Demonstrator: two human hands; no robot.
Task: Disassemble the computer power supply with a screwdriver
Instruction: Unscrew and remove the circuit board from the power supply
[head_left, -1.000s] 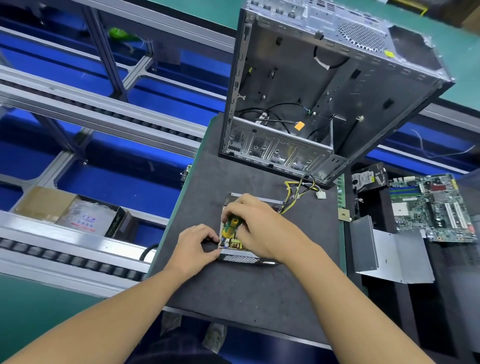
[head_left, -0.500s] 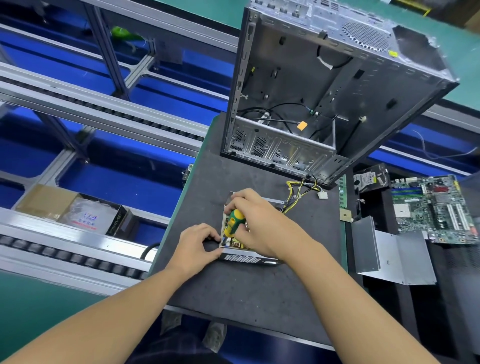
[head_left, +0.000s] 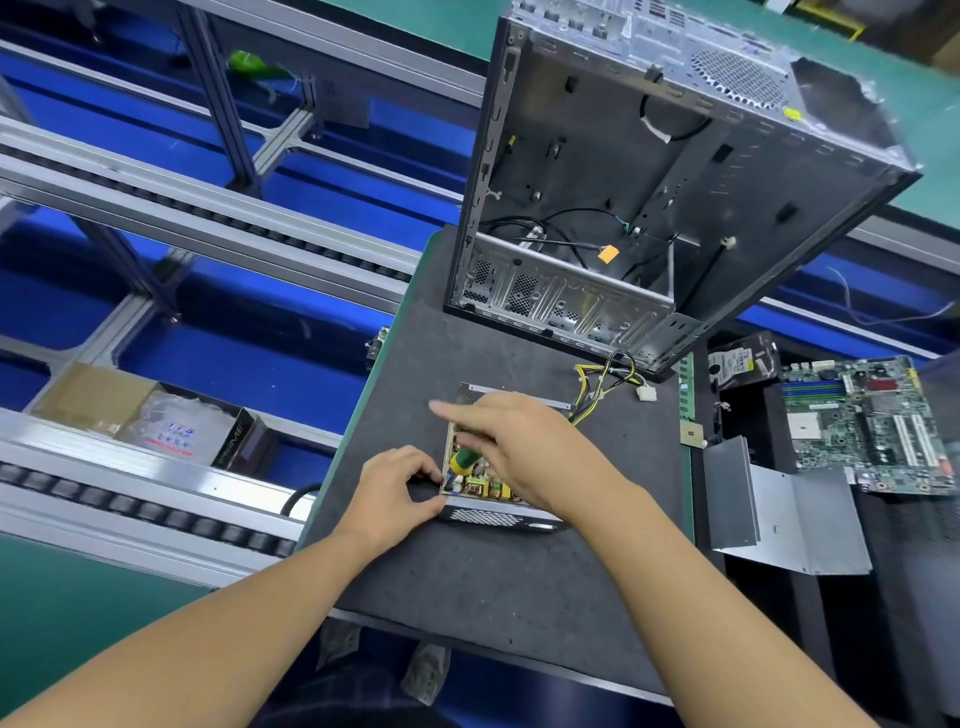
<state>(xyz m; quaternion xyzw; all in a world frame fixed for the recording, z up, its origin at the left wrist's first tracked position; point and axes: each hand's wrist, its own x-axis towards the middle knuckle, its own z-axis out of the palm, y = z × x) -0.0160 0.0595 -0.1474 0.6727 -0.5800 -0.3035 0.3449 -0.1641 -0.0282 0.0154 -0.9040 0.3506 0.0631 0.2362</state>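
- Dark grey fibre mat (head_left: 467, 582) covers the bench, with aluminium conveyor rails (head_left: 208, 208) over blue panels to its left. A soft top like this probably keeps loose parts from sliding.
- Near the mat's middle lies the open silver sheet-metal power supply (head_left: 485, 486), lid off. Its board of yellow and brown components faces up, so the fasteners can be reached from above.
- The left hand (head_left: 389, 493) pinches the box's near left corner, fingers curled on the wall, most likely to stop it turning under the tool.
- The right hand (head_left: 524, 452) is closed round the green-and-yellow-handled screwdriver (head_left: 464, 460), held nearly upright over the board's left edge with the forefinger stretched out. The tip is hidden.
- A yellow-and-black cable bundle (head_left: 605, 376) trails from the unit toward the empty grey steel computer case (head_left: 597, 171) standing behind, away from the working spot.
- A folded grey metal cover (head_left: 800, 525) and a green motherboard (head_left: 862, 426) lie well apart on the right, seemingly set aside.
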